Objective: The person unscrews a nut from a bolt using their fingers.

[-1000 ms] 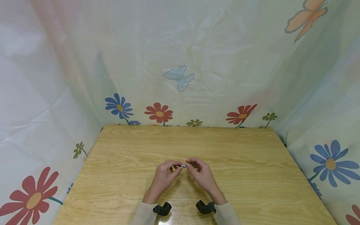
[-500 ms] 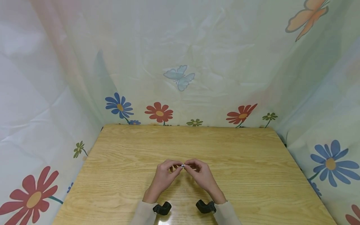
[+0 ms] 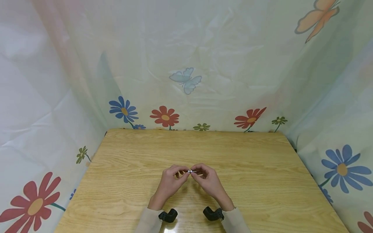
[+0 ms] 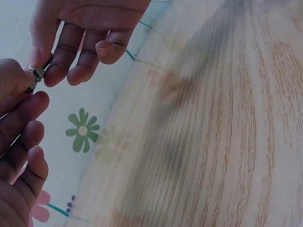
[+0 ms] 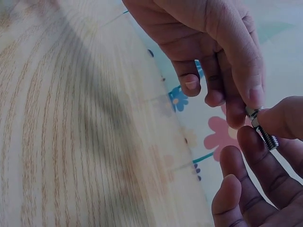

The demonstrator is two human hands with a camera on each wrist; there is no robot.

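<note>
A small metal bolt (image 3: 194, 171) lies level between my two hands, above the wooden table (image 3: 186, 145). My left hand (image 3: 171, 182) pinches its head end between thumb and index finger; the fingertips hide most of the head. Around the shank sits a nut (image 5: 255, 122), with the threaded end (image 5: 270, 141) pointing toward my right palm. My right hand (image 3: 210, 182) has its thumb and index fingertips at the nut, one on either side. In the left wrist view the nut (image 4: 39, 72) shows between both hands' fingertips. The other fingers of each hand are loosely bent.
A pale curtain (image 3: 186, 48) printed with flowers and butterflies surrounds the table at the back and both sides. Black wrist cameras, left (image 3: 168, 216) and right (image 3: 213, 214), sit at the cuffs of the light sleeves.
My right fingers were apart from the bolt at first, then closed in on it. Now they have shifted slightly, and the threaded shank shows between them. The left hand stays in place.
</note>
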